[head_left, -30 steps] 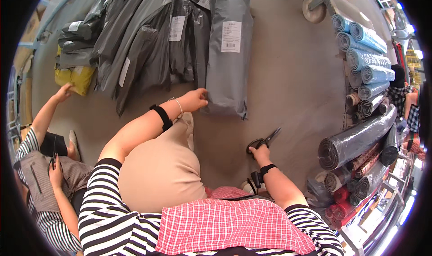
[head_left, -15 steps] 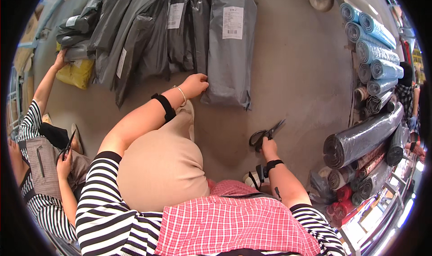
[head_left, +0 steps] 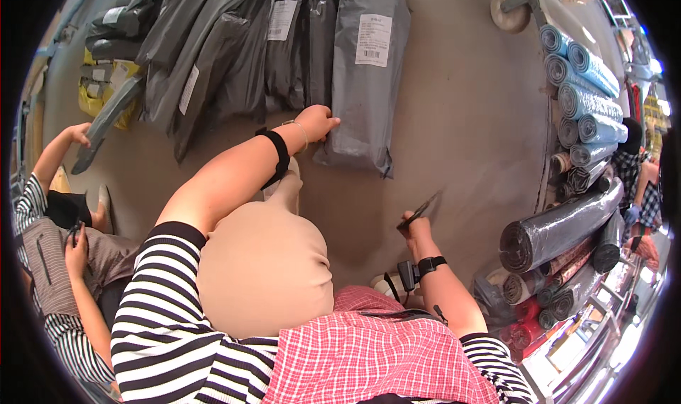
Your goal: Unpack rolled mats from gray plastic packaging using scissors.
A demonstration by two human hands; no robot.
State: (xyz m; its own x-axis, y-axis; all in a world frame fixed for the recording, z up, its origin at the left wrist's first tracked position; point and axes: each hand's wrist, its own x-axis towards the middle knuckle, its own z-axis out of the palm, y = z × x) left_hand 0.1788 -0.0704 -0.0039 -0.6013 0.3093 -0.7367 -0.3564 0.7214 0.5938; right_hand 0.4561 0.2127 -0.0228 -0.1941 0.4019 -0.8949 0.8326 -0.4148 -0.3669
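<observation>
My left hand point(head_left: 317, 126) is closed, its fingertips pinching the left edge of a long grey plastic-wrapped package point(head_left: 365, 113). This package lies lengthwise away from me and bears a white printed label. Close to the package's left side lie several more dark grey packages point(head_left: 237, 70), overlapping one another. Lower right, my right hand point(head_left: 417, 230) is wrapped round black-handled scissors point(head_left: 425, 211). Their blades point up and to the right and are smeared by motion, so I cannot tell whether they are spread.
At the left a co-worker's hand point(head_left: 78, 133) is beside a slim grey package point(head_left: 106, 124) near yellow bundles point(head_left: 96, 95). On the right are stacked light-blue rolls point(head_left: 592, 99) and dark plastic-wrapped rolls point(head_left: 553, 230). A caster wheel point(head_left: 509, 10) stands at the far right.
My left hand has shifted slightly right and up along the package edge. The scissors have turned in my right hand. The co-worker's slim grey package has swung out toward the near left.
</observation>
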